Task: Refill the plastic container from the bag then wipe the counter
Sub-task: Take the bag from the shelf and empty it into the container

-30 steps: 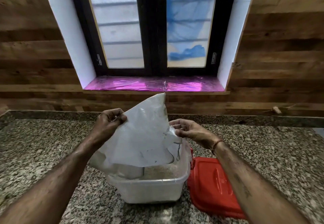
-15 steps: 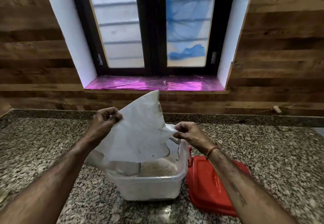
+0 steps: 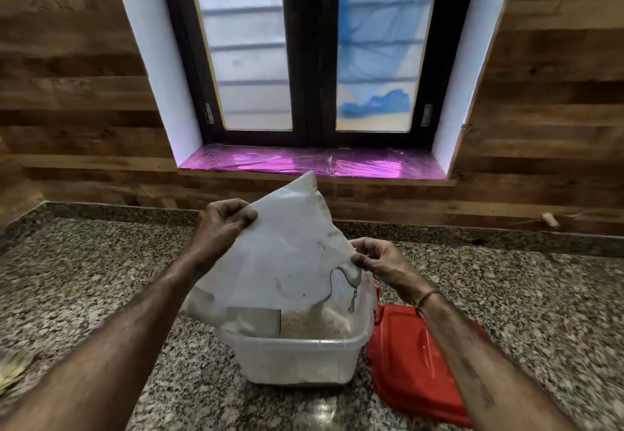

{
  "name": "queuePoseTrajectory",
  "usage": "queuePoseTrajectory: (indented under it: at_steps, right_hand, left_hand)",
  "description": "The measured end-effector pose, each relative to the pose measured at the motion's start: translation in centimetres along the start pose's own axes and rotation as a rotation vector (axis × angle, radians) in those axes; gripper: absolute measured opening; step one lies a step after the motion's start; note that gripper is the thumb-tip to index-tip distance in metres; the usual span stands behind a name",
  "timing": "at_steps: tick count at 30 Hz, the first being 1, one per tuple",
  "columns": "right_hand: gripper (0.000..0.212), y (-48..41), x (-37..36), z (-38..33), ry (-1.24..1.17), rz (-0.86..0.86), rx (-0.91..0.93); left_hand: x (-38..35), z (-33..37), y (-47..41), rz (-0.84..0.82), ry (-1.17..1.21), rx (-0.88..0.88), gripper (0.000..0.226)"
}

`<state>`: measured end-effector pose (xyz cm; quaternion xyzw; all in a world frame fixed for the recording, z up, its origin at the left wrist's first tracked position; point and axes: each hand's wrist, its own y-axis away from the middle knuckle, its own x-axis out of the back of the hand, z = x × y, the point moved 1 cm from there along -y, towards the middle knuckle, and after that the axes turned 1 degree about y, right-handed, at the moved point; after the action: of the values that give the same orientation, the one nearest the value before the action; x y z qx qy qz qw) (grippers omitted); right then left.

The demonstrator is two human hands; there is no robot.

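A translucent white plastic bag point(image 3: 287, 255) hangs upside down over a clear plastic container point(image 3: 297, 359) on the granite counter point(image 3: 84, 278). My left hand point(image 3: 223, 224) pinches the bag's upper left edge. My right hand point(image 3: 378, 262) pinches its right edge, just above the container. The bag's lower end dips into the container, where pale grains point(image 3: 317, 322) lie heaped. The bag looks slack and nearly flat.
The container's red lid point(image 3: 412, 356) lies flat on the counter, touching its right side. A wood-panelled wall and a window with a pink sill point(image 3: 304, 162) stand behind the counter. Something straw-coloured point(image 3: 10, 373) shows at the far left edge.
My right hand has shifted its pinch along the bag's right edge, and the bag has tilted a little. The camera has moved slightly; the container and lid stay put.
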<state>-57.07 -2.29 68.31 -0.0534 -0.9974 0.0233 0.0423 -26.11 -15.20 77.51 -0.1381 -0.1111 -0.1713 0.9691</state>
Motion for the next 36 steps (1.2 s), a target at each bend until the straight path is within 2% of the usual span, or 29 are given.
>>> queuePoseTrajectory:
  at_steps: [2, 6, 9, 13, 16, 20, 23, 27, 29, 32, 36]
  right_hand:
    - [0.048, 0.1, -0.4, -0.5, -0.044, -0.039, -0.010]
    - [0.032, -0.4, -1.2, -0.9, -0.017, 0.128, 0.024]
    - [0.015, -0.7, -1.5, -1.3, 0.014, 0.147, 0.041]
    - [0.009, -1.4, -2.1, -1.8, -0.018, 0.112, 0.038]
    - [0.016, -1.7, -2.7, -2.1, -0.059, 0.119, 0.026]
    - [0.015, -1.6, -2.7, -1.9, -0.047, 0.153, 0.006]
    - [0.018, -1.6, -2.5, -1.6, -0.034, 0.160, 0.008]
    - [0.015, -1.0, -2.5, -1.4, -0.045, 0.164, 0.011]
    - [0.013, -0.7, -2.5, -1.2, -0.051, 0.193, 0.019]
    - [0.016, -0.7, -2.7, -1.3, -0.066, 0.207, 0.024]
    - [0.024, -0.5, -2.9, -1.6, -0.085, 0.195, 0.026]
  left_hand:
    - [-0.7, 0.0, -0.3, 0.010, 0.015, -0.008, 0.015]
    - [-0.9, -1.1, -0.8, 0.050, -0.002, 0.026, 0.016]
    - [-0.9, -1.3, -0.9, 0.072, -0.071, 0.008, 0.009]
    - [-2.5, 1.7, -1.3, 0.007, -0.206, -0.082, 0.018]
    - [-4.1, 3.6, -2.0, 0.008, -0.212, -0.132, 0.018]
    - [-5.3, 4.0, -2.8, 0.138, -0.236, -0.139, 0.020]
    - [-5.7, 3.1, -2.7, 0.209, -0.215, -0.070, 0.024]
    - [-6.4, 2.5, -2.2, 0.293, -0.065, -0.024, 0.020]
    - [-6.5, 3.5, -2.0, 0.217, -0.008, -0.082, 0.019]
    - [-7.1, 4.8, -1.7, 0.053, -0.119, -0.191, 0.028]
    - [-7.8, 4.9, -2.2, 0.092, -0.180, -0.202, 0.029]
